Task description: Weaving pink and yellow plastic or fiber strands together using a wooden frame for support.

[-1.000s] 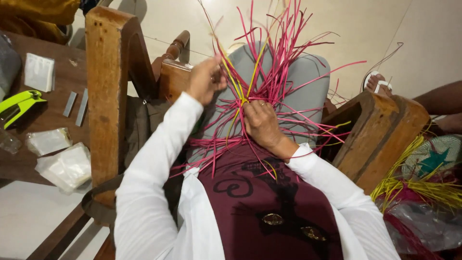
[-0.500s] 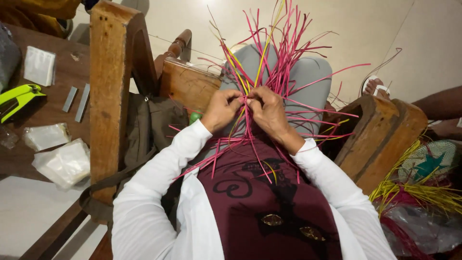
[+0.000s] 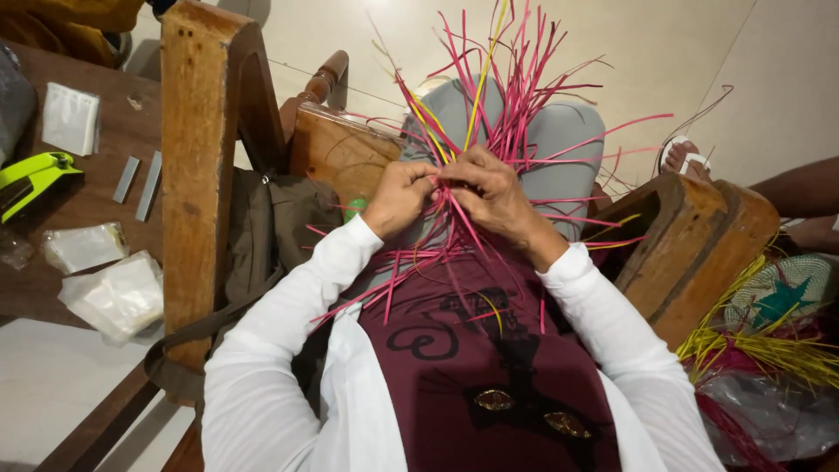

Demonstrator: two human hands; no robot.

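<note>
A bundle of pink and yellow straw strips (image 3: 507,114) fans out over my lap, partly woven where my hands meet. My left hand (image 3: 400,194) pinches strips at the centre of the weave. My right hand (image 3: 489,194) sits right beside it, fingers curled around pink strips. Both hands touch each other over my grey-clad knees (image 3: 559,140). Loose strip ends spread toward my maroon top (image 3: 472,350) and upward past the knees. The woven core is mostly hidden under my fingers.
I sit in a wooden chair with arms at left (image 3: 336,149) and right (image 3: 690,245). A wooden table (image 3: 105,192) at left holds plastic packets, metal blades and a neon-green tool (image 3: 31,179). Yellow and pink straw and a woven piece (image 3: 778,301) lie at right beside another person's foot (image 3: 686,157).
My left hand came down from the chair arm side to join my right hand at the centre of the strips. Both hands now work close together.
</note>
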